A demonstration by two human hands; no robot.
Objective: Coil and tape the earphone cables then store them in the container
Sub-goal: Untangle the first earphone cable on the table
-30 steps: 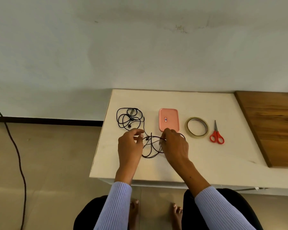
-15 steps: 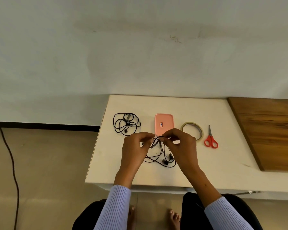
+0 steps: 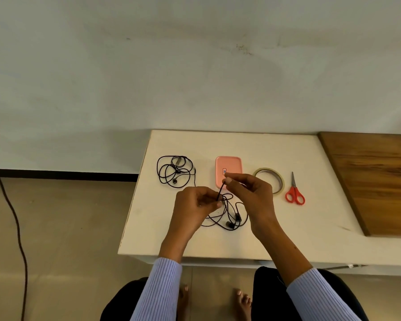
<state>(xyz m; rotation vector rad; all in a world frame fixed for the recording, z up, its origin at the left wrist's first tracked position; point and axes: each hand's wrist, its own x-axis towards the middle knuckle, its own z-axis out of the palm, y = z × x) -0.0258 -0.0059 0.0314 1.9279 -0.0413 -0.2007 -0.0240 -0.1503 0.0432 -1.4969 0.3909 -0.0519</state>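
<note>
**Hands busy with one black cable**

Both hands are held over the white worktop (image 3: 310, 228), near its front edge. A bunch of black cable (image 3: 227, 216) is pinched by the left hand (image 3: 195, 205), with the fingers curled round it. One short straight bit of the same cable is pinched between thumb and finger of the right hand (image 3: 250, 193) and is pulled up and away from the bunch. The rest of that cable hangs in loose loops under the hands, and two small earbuds (image 3: 233, 222) can be seen at the bottom of the loops, on or just above the worktop.

A cable like this is likely very light, thin and floppy. It will not stay in a shape by itself, so knots can be made easily. It is best held by the wire near the loops, not tugged by the buds, since the joins there may be weak.

Two earphone cables can be counted. The second cable (image 3: 175, 171) lies in a messy pile at the back left, well apart from the hands. One pink container (image 3: 228, 165) is seen, with its lid on. One tape roll (image 3: 277, 179) lies beside it, and one pair of red scissors (image 3: 295, 193) lies to the right of the roll.
</note>
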